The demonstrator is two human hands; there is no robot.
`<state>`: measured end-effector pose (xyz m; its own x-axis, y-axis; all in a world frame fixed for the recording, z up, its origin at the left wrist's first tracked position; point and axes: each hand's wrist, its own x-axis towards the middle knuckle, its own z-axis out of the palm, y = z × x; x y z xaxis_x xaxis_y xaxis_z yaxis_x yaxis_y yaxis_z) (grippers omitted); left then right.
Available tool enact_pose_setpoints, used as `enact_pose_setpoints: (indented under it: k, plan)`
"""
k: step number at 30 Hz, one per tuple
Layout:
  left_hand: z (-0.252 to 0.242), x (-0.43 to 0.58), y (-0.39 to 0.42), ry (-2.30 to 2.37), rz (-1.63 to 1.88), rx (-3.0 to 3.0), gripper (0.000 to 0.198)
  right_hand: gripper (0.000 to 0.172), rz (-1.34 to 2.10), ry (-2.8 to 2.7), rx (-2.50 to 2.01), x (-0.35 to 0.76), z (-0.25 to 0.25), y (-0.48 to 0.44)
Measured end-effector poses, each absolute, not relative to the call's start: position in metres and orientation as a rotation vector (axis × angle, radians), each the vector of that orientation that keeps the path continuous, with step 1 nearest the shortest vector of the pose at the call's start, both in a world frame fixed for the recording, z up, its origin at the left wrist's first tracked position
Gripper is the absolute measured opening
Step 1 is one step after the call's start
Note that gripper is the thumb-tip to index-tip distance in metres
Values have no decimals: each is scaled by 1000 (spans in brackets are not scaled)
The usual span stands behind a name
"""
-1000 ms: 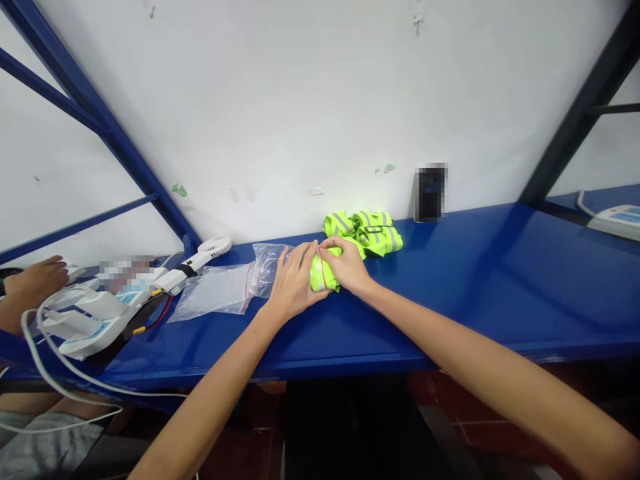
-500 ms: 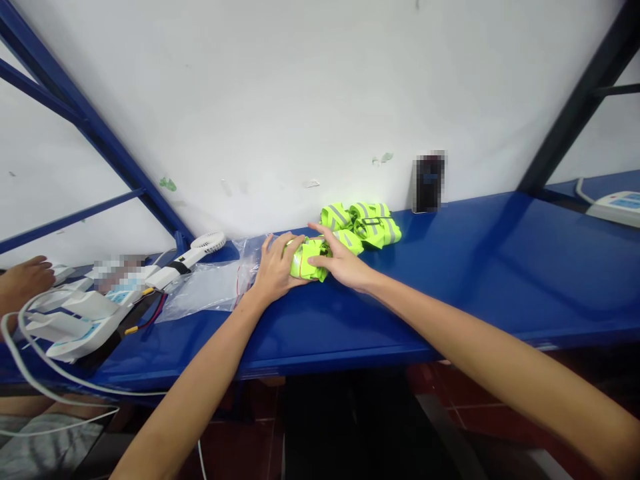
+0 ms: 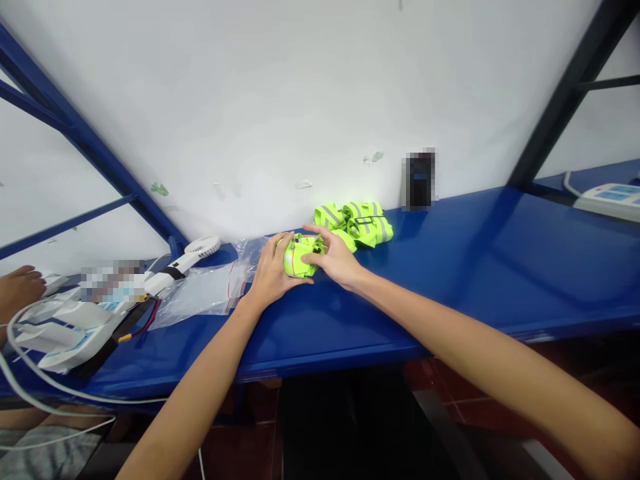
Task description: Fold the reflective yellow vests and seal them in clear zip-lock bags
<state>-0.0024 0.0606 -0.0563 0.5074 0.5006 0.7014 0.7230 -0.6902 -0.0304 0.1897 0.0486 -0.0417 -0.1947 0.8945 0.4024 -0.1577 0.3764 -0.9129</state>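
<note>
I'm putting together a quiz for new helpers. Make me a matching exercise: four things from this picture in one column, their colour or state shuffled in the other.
Things
1. Fan
2. Table
3. Cloth bundle
4. Plastic bags

Colour or state
A. held between left hand and right hand
B. see-through
C. white, with a round head
D. blue

Pairs: 1-C, 2-D, 3-A, 4-B

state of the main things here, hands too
held fluorescent roll: rolled up
left hand: curled around the roll's left side
right hand: thumb on the roll
reflective-striped rolls: bundled, by the wall
clear plastic bags: flat, sealed or not unclear
handheld fan: lying down, running or not unclear
blurred dark object: upright
</note>
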Motion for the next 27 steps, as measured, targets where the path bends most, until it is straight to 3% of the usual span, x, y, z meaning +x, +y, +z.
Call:
enact_pose_setpoints:
  k: [7,14,19,23,27]
  plan:
    - [-52,0,59,-986,-870,-2485,97,47,965,-1413,-699,186,-44,52]
    - [-54,-1,57,-1004,-850,-2304,79,55,1144,-1354,-649,183,-48,52]
    - [-56,2,54,-1020,-886,-2316,83,53,1068,-1388,-674,183,-48,53]
    - [-50,11,46,-1070,-786,-2424,100,49,837,-1499,-767,192,-42,53]
    - [-46,6,42,-1050,-750,-2378,88,48,458,-1810,-600,202,-41,46]
